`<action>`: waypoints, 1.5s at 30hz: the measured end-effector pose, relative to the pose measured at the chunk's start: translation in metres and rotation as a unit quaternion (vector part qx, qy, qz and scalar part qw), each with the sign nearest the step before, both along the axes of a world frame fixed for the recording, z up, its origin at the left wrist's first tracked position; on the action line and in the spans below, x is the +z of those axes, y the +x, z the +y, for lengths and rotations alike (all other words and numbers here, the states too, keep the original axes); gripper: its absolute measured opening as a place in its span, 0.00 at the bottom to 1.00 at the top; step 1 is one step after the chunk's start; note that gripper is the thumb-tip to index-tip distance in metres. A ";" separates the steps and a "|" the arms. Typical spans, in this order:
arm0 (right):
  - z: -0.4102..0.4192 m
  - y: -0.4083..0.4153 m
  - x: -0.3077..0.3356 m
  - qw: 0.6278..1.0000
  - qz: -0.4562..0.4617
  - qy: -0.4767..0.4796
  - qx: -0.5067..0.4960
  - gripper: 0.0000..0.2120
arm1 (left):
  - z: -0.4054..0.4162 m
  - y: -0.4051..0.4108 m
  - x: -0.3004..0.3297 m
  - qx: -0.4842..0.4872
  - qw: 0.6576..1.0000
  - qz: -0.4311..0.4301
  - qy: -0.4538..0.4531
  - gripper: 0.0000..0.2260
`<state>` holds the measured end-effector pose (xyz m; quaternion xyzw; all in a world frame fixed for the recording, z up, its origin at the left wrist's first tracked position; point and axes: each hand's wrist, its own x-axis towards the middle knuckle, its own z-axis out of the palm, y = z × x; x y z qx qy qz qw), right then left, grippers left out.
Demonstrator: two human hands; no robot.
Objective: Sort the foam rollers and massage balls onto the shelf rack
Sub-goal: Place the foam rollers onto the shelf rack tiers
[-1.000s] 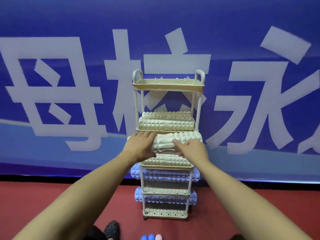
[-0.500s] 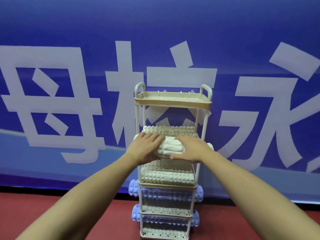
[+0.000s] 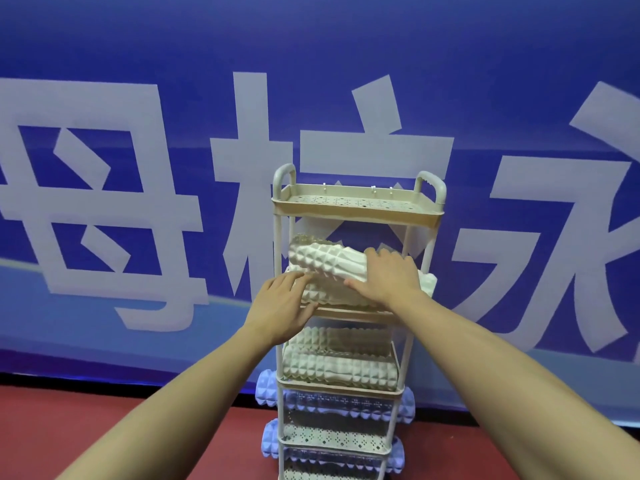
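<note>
Shelf rack (image 3: 356, 211): a tall beige rack of stacked perforated trays, standing on the red floor (image 3: 104, 431) against a blue banner (image 3: 311, 64) with large pale characters; it is the landmark for every place below.
Top tray: holds nothing visible; a looped handle rises at each end.
Second tray: three white foam rollers; one lies low at the front, one at the back, largely hidden, and a third, the upper white roller (image 3: 329, 263), rests tilted on top, its left end higher.
Right hand (image 3: 389, 278): the grip is released, fingers straight, palm pressing flat on the right end of the upper white roller.
Left hand (image 3: 285, 303): the grip is relaxed and holds nothing; the fingertips touch the left end of the lower front roller (image 3: 322, 294) at the tray's front edge.
Third tray: two more white rollers (image 3: 341, 368), side by side.
Fourth tray: a blue roller (image 3: 266, 393), its ends sticking out past both sides of the rack.
Fifth tray: another blue roller (image 3: 272, 443), likewise overhanging both sides.
</note>
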<state>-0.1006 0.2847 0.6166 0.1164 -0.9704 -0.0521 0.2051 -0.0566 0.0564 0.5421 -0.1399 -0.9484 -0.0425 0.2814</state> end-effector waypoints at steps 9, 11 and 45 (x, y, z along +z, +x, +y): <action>-0.024 -0.045 0.006 0.997 -0.009 0.072 0.013 0.37 | -0.008 -0.011 -0.020 -0.003 0.999 -0.051 0.001 0.29; -0.029 -0.058 0.005 0.997 -0.032 0.061 0.026 0.38 | -0.011 -0.013 -0.026 -0.006 0.998 -0.060 0.002 0.28; -0.018 0.056 -0.098 0.977 -0.063 -0.123 0.164 0.25 | 0.005 0.040 -0.076 0.025 0.991 -0.132 0.027 0.31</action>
